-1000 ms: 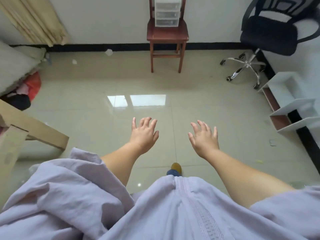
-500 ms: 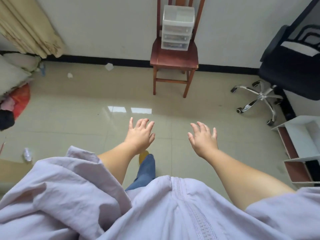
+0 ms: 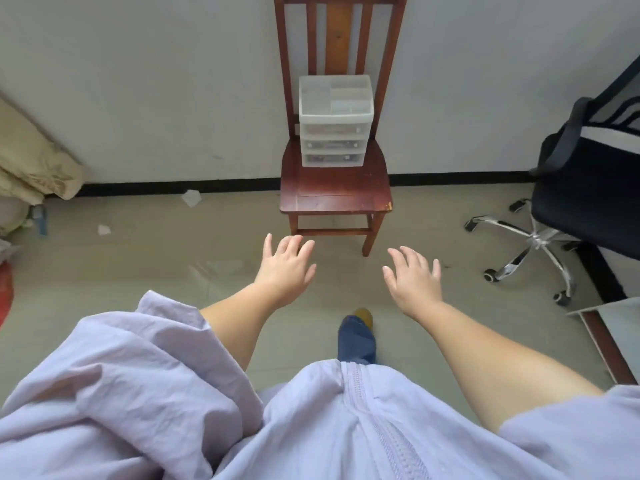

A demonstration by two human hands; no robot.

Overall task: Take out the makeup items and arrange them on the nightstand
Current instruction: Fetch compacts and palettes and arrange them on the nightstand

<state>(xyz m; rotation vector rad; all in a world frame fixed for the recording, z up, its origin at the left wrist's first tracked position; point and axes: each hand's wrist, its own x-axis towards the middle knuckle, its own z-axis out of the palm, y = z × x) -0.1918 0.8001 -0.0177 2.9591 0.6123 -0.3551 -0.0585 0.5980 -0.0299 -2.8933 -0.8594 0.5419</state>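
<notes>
A small clear plastic drawer organizer (image 3: 335,123) with three drawers and an open divided top stands at the back of a dark red wooden chair's seat (image 3: 334,194), against the white wall. Small items show dimly through the drawer fronts; I cannot tell what they are. My left hand (image 3: 285,271) and my right hand (image 3: 414,282) are stretched forward over the floor, just short of the chair's front edge. Both are empty with fingers spread.
A black office chair (image 3: 585,202) on a chrome wheeled base stands at the right, with a white shelf unit (image 3: 620,341) lying below it. Beige curtains (image 3: 31,168) and bedding sit at the left. Scraps of paper (image 3: 191,198) lie on the tiled floor.
I have walked toward the chair; it and the organizer now sit much closer and lower in view. My hands stay held out, open and empty.
</notes>
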